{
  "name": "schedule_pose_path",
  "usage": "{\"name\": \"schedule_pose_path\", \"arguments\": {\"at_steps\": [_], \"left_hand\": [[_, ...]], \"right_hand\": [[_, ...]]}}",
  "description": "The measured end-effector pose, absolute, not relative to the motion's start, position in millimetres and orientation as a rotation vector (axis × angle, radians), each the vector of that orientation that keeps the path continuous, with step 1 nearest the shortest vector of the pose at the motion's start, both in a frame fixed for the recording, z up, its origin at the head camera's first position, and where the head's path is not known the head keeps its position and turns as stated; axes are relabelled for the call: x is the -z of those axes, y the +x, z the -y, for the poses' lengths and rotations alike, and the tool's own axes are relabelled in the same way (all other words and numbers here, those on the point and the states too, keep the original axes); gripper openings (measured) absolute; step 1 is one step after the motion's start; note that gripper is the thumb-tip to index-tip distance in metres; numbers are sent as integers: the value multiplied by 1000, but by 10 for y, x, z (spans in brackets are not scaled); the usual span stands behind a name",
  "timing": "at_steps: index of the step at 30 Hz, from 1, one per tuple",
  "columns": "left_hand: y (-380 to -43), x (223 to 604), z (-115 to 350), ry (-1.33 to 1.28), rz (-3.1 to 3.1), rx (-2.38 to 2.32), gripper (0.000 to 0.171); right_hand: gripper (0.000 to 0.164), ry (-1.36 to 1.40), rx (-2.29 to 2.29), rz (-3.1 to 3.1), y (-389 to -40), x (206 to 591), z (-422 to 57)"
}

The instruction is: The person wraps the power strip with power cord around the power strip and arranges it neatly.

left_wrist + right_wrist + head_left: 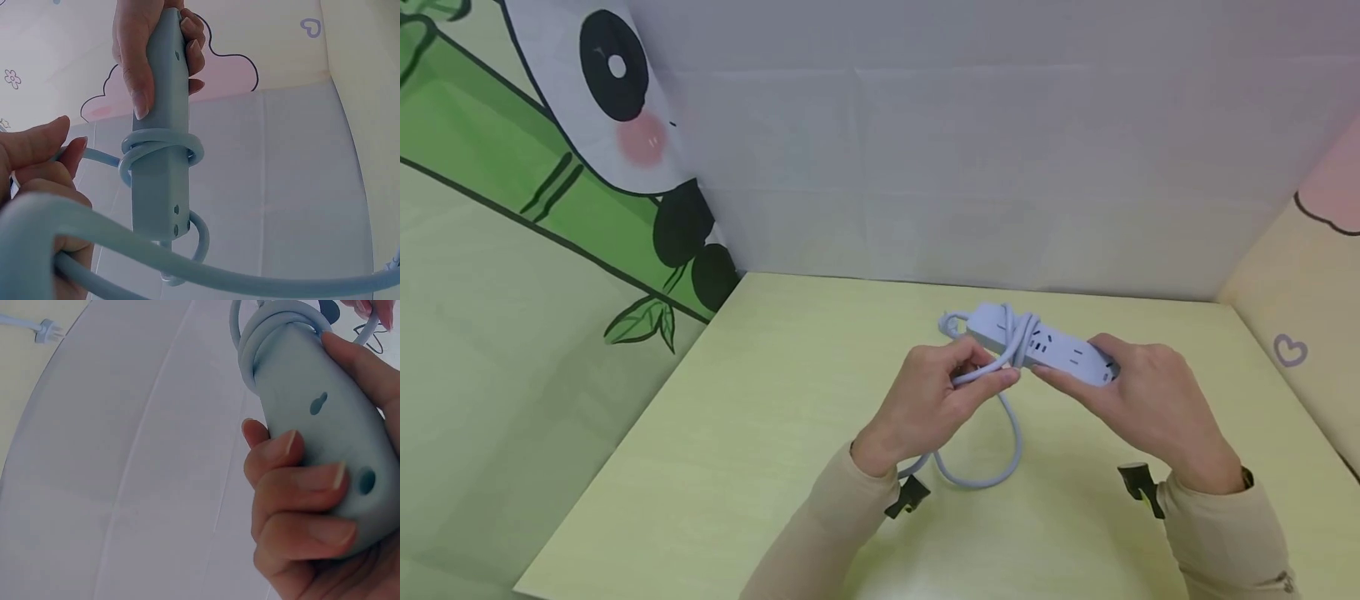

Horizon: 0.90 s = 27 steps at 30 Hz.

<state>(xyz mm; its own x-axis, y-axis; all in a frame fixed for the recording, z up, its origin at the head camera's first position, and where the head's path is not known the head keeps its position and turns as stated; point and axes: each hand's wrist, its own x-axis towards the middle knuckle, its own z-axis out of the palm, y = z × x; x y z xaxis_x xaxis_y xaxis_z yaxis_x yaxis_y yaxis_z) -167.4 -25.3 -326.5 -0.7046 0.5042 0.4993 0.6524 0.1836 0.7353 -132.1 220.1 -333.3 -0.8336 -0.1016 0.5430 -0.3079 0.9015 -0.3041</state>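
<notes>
A white power strip [1060,352] is held up over the table, with its sockets showing in the head view. My right hand [1157,404] grips its right end; in the right wrist view the fingers curl round the underside. The strip's own cord [1019,340] is wound round the body near the left end. With thumb and fingers my left hand [928,398] pinches the cord just left of those turns. Below that hand the loose cord hangs in a loop [1017,442]. A pronged plug [45,331] shows at the upper left of the right wrist view.
Beneath both hands spreads a pale yellow table [715,433]. A plain light wall [925,167] rises along its back edge. Printed side panels stand left and right, the left one bearing a green bamboo drawing [482,125].
</notes>
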Motion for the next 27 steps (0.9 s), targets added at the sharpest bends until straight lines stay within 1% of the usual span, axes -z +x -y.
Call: {"name": "schedule_pose_path", "arguments": {"at_steps": [7,10,13,17,27], "left_hand": [[-1663,3267,277,-1142,2253,1616,14],[-1655,3268,282,-1147,2240,1650,14],[-1648,3275,282,-1188,2231,1668,14],[-1634,3290,276,-1239,2229,1690,16],[-1600,3324,315,-1237,2268,1733,17]], "right_hand": [[42,255,-560,2413,-1284,3308,-2120],[40,219,-592,2396,-1263,3306,-2096],[37,204,-624,2369,-1253,3313,-2086],[37,199,-661,2324,-1247,3325,-2076],[35,171,-752,2240,-1190,3341,-2014]]}}
